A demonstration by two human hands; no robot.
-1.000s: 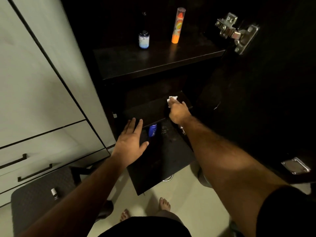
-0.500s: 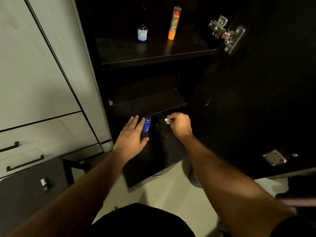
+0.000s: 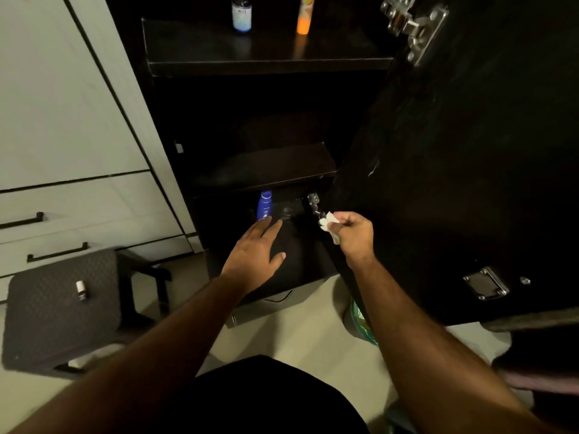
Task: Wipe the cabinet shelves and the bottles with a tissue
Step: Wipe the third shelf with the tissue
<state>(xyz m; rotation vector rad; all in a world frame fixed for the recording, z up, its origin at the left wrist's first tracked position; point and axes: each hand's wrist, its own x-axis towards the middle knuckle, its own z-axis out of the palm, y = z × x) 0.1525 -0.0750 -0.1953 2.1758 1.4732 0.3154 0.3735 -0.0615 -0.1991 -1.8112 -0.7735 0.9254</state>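
Observation:
A dark open cabinet has three shelves. On the top shelf [image 3: 219, 54] stand a dark bottle with a blue label [image 3: 241, 17] and an orange tube [image 3: 305, 17]. The middle shelf [image 3: 266, 167] carries nothing I can see. On the bottom shelf [image 3: 300, 264] stands a blue bottle [image 3: 264, 205]. My left hand [image 3: 253, 252] stretches flat over the bottom shelf, fingertips just in front of the blue bottle's base. My right hand [image 3: 352, 234] pinches a crumpled white tissue [image 3: 329, 225] near the cabinet's lower hinge, off the shelf.
The open black cabinet door [image 3: 463, 151] hangs on the right with metal hinges [image 3: 413, 26]. White drawers [image 3: 78, 214] are on the left. A dark stool [image 3: 62, 305] at lower left holds a small bottle [image 3: 80, 289]. A green object [image 3: 360, 324] sits on the floor by the door.
My right hand with the tissue drew back from the middle shelf to the lower hinge at the right. My left hand moved closer to the blue bottle. The view shifted downward.

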